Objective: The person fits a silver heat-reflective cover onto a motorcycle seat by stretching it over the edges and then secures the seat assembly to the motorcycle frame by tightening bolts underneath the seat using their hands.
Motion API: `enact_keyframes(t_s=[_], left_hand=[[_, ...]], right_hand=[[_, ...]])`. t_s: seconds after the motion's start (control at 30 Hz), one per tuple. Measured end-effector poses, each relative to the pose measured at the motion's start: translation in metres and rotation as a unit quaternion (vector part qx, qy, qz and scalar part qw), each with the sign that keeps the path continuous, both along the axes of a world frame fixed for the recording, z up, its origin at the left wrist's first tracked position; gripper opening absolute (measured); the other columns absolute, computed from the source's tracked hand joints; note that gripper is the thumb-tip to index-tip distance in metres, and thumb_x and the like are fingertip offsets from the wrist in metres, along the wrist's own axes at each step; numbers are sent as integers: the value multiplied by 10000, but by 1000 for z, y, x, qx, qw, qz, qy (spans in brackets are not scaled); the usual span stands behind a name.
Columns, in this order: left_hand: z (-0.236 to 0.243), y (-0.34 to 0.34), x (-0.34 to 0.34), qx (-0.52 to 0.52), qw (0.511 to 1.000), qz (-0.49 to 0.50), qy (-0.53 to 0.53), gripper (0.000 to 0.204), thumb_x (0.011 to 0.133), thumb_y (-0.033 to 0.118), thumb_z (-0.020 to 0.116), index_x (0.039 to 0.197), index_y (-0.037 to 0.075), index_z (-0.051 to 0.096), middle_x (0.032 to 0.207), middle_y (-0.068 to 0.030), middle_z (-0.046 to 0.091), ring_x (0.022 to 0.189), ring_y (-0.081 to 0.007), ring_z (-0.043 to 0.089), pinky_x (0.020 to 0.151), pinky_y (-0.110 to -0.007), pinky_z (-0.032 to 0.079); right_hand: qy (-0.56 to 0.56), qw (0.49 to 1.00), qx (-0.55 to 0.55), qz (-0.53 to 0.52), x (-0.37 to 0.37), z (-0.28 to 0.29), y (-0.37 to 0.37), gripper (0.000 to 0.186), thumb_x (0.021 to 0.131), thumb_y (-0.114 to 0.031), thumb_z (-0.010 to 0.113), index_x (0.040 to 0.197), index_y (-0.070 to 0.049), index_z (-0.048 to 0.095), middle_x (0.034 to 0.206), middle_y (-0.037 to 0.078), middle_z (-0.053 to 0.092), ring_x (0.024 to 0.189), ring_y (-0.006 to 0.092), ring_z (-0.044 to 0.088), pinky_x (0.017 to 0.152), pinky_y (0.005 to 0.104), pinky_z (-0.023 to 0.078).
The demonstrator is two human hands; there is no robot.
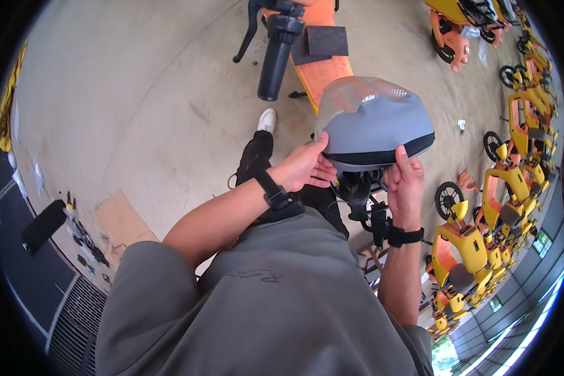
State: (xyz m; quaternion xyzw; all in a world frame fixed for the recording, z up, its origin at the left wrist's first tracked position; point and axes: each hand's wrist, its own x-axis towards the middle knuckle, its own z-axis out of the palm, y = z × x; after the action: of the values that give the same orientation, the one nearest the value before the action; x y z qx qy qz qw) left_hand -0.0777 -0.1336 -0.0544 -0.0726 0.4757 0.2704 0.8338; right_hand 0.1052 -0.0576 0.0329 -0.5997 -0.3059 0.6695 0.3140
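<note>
A grey padded saddle point(373, 116) with a silvery mesh top and a black band sits in front of me, above black mounting parts point(357, 197). My left hand point(313, 161) holds its left lower edge, thumb on the side and fingers curled underneath. My right hand point(404, 178) grips the band at the lower right, thumb pressed on it and fingers folded. Beyond the saddle are an orange scooter body point(332, 75) with a dark block point(328, 41) on it and a black handlebar grip point(276, 69) with a brake lever.
Rows of yellow scooters point(454, 247) line the right side. An orange and yellow scooter point(457, 50) stands at top right. At left lie a cardboard sheet point(122, 225), a black pad point(42, 225) and small parts. My shoe point(267, 120) rests on the concrete floor point(150, 125).
</note>
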Motion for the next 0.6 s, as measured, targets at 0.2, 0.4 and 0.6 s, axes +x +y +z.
enact_keyframes(t_s=[0.2,0.4,0.6], left_hand=[[-23,-9,19,-56,987,142,-46,600,801,613,587,853,23,493,832,-110,540,706,-228,578,695,-392,541],[-5,-9,40,-3,948,308,-81,460,879,488,556,880,29,528,839,-77,541,781,-206,599,765,-367,539],[-6,-14,67,195,909,345,-128,244,923,275,566,907,33,584,885,-48,606,860,-170,630,792,-300,536]], right_hand=[[32,998,-46,31,-6,6,15,338,923,-183,570,626,-144,414,469,-31,373,374,67,287,391,237,245],[-89,985,-47,139,-4,2,27,336,900,-244,598,642,-56,494,524,30,501,397,98,414,407,230,333],[-90,988,-35,118,-12,5,33,349,910,-258,578,641,-63,473,529,25,489,413,94,403,414,231,323]])
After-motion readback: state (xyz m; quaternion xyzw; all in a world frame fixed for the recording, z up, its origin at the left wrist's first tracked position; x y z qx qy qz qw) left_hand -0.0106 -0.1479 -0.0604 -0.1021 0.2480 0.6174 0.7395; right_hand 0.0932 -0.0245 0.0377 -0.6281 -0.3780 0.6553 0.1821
